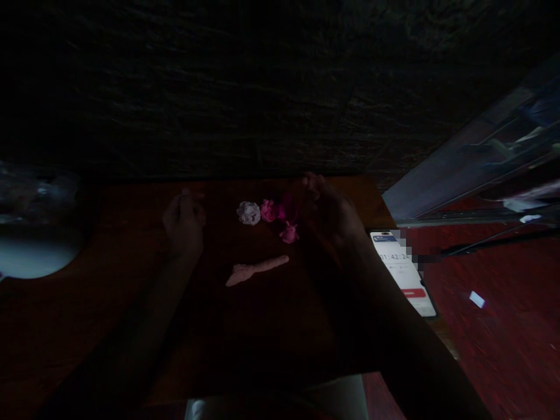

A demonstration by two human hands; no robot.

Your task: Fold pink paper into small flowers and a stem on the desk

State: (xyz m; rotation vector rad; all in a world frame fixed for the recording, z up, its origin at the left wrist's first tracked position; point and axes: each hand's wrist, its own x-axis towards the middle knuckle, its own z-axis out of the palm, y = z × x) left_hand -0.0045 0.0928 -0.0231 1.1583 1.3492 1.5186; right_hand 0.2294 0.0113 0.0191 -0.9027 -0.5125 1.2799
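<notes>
The light is very dim. My left hand (pixel 184 224) is held above the left part of the wooden table, its fingers curled in; whatever may be in them is hidden. To the right, my right hand (pixel 330 207) hovers beside the flowers, fingers loosely bent and apart, with nothing visible in them. Between the hands lie a white flower (pixel 248 213), a pink flower (pixel 268 210), a dark magenta flower (pixel 287 206) and another pink flower (pixel 289 232). Closer to me is a long, thin pale pink piece (pixel 258 269) with a wider, crumpled left end; its kind is unclear.
A phone (pixel 405 274) showing a timer lies at the right edge of the wooden table (pixel 262 326). At far left stands a white rounded object (pixel 35 256) with clear plastic above it. A dark wall (pixel 245 87) rises behind. The reddish floor (pixel 503 350) shows at right.
</notes>
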